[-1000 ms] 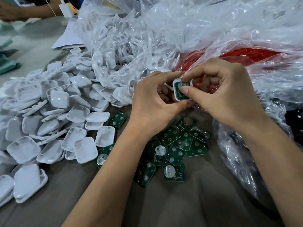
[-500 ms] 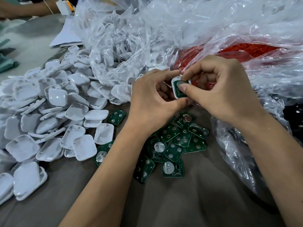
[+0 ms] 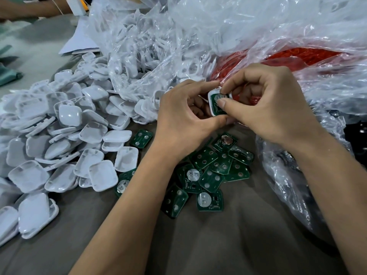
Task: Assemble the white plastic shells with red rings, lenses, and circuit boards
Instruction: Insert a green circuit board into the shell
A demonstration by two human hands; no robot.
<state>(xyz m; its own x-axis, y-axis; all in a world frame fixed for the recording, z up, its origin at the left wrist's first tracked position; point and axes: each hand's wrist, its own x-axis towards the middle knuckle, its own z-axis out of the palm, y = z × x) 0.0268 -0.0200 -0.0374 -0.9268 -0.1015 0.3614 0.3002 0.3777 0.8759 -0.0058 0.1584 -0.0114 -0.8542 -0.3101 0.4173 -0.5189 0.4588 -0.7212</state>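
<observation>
Between my two hands is a white plastic shell (image 3: 211, 104) with a green circuit board (image 3: 216, 108) seated in it. My left hand (image 3: 186, 118) grips the shell from the left and below. My right hand (image 3: 266, 104) pinches it, thumb pressing on the board and forefinger curled over the top edge. Loose green circuit boards (image 3: 210, 171) lie in a pile under my wrists. A heap of white shells (image 3: 65, 135) covers the table to the left. Red rings (image 3: 297, 58) show through a clear bag behind my right hand.
Clear plastic bags (image 3: 178, 36) full of white parts rise at the back, and another bag (image 3: 288, 185) spills along the right edge. White paper (image 3: 79, 44) lies at the far left. Another person's arm (image 3: 29, 8) rests at the top left. The grey table (image 3: 218, 245) runs to the near edge.
My right forefinger has slid up over the shell's top edge and my thumb presses lower on the board. Both hands stay on the shell in about the same place.
</observation>
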